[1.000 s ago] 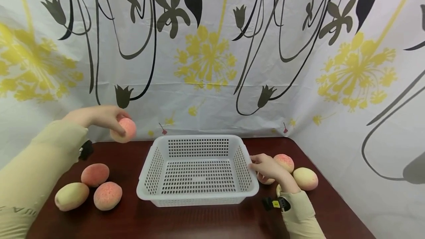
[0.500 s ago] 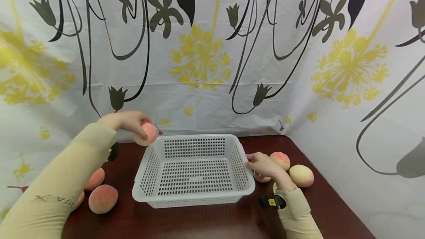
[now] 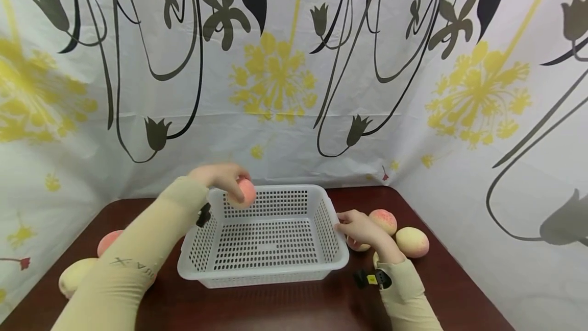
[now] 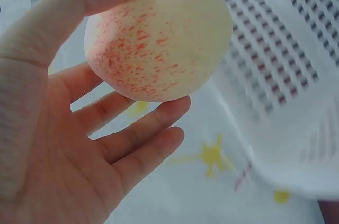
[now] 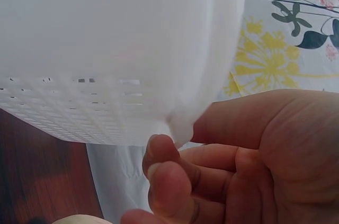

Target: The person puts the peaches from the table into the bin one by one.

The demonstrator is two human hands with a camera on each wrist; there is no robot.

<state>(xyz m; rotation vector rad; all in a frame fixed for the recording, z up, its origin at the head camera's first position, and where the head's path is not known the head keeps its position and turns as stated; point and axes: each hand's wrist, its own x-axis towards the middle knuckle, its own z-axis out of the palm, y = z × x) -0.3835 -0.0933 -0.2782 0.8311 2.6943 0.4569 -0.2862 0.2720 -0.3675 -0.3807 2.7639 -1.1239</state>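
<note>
My left hand holds a pink and cream peach over the back left part of a white plastic basket. In the left wrist view the peach sits between the thumb and the fingertips, apart from the basket's perforated wall. At the basket's right side, my right hand grips the rim. The right wrist view has thumb and curled fingers about the edge of the basket. No peach shows inside the basket.
Right of the basket lie several peaches, some partly hidden by the right hand and wrist. More peaches lie at the left, partly behind the left sleeve. A flower-patterned cloth hangs behind the dark red table.
My left hand has carried the peach rightward, from left of the basket to above its back left part. My right hand keeps its grip on the rim. The view has shifted slightly.
</note>
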